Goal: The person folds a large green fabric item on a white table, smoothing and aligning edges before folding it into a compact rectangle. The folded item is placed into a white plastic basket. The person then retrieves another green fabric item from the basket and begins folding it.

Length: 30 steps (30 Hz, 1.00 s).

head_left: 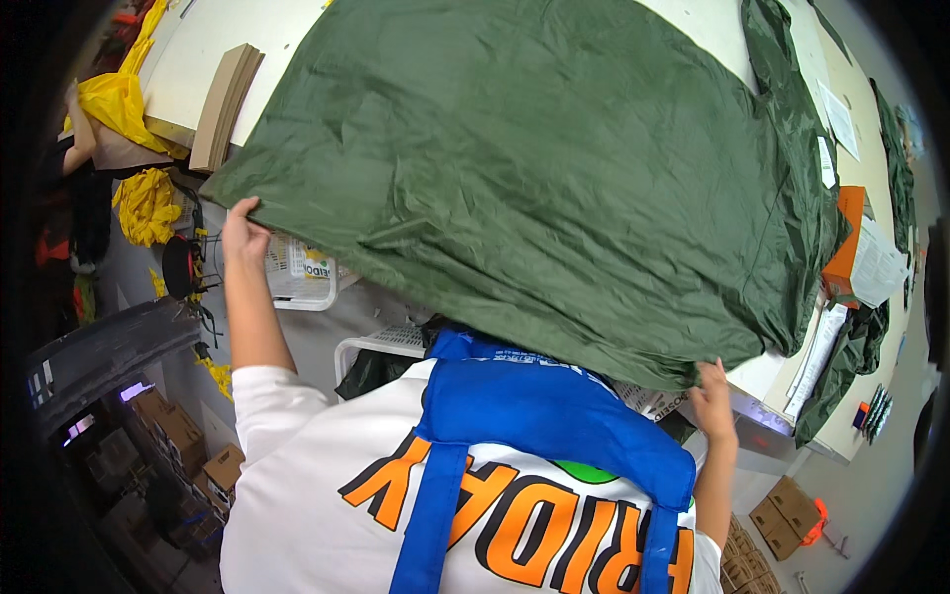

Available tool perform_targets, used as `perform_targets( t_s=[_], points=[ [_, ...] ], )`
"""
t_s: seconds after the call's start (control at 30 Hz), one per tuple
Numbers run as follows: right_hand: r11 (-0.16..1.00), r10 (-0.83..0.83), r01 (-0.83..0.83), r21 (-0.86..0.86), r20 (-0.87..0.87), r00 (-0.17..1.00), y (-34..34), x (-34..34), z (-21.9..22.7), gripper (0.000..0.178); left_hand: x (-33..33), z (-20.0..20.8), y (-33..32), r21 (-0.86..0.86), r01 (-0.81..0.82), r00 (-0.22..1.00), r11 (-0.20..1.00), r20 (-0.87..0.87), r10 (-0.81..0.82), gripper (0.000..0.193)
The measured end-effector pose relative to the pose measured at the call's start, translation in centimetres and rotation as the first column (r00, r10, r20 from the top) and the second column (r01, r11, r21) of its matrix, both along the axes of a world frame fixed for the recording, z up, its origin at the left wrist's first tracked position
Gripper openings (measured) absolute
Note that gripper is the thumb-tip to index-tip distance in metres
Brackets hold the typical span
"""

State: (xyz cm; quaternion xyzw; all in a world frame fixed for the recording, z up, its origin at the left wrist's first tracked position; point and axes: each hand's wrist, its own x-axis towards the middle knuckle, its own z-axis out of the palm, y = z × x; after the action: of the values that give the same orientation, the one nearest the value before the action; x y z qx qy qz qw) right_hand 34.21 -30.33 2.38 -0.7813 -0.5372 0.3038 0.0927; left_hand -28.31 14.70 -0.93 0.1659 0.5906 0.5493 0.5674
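Note:
A wide sheet of thin, wrinkled dark green fabric lies spread over a white table, and its near edge hangs over the table's front. At the left end of that edge, my left hand is closed with the thumb on top, pinching the near left corner. My right hand grips the same edge near its right end, fingers partly hidden by the cloth. Between my hands the edge sags in soft folds just before my blue apron. On the right the fabric bunches into thicker creases.
Flat cardboard strips stand left of the fabric. White plastic baskets sit under the table edge. At right are an orange box and papers. Another person's arm is beside yellow fabric at far left.

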Motion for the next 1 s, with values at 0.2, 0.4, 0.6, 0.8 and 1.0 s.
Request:
perform_targets(
  t_s=[0.2, 0.4, 0.6, 0.8, 1.0],
  points=[
    [0.913, -0.37, 0.338, 0.229, 0.115, 0.922, 6.5, 8.4, 3.4, 0.033, 6.7, 3.3, 10.3, 0.099, 0.155, 0.981, 0.983, -0.134, -0.142, 0.014],
    [0.909, -0.386, 0.275, 0.314, 0.38, 0.841, 17.1, 13.3, -3.9, 0.041, 23.5, 1.2, 7.1, 0.092, 0.678, 0.322, 0.729, -0.929, -0.183, 0.062],
    [0.944, -0.329, 0.276, 0.179, 0.487, 0.809, 19.4, 14.3, -7.5, 0.042, 32.4, -2.8, -2.5, -0.471, 0.843, -0.483, 0.26, -0.876, -0.02, 0.053],
    [0.907, -0.422, 0.318, 0.277, 0.599, 0.681, 11.7, 14.3, -6.0, 0.036, 39.1, 0.4, -5.5, -0.346, 0.938, -0.346, 0.004, -0.938, -0.015, 0.067],
    [0.891, -0.454, 0.33, 0.313, 0.646, 0.613, 6.5, 15.8, -8.6, 0.04, 49.3, -0.2, -14.0, -0.338, 0.645, -0.143, -0.685, -0.935, 0.326, 0.013]
  ],
)
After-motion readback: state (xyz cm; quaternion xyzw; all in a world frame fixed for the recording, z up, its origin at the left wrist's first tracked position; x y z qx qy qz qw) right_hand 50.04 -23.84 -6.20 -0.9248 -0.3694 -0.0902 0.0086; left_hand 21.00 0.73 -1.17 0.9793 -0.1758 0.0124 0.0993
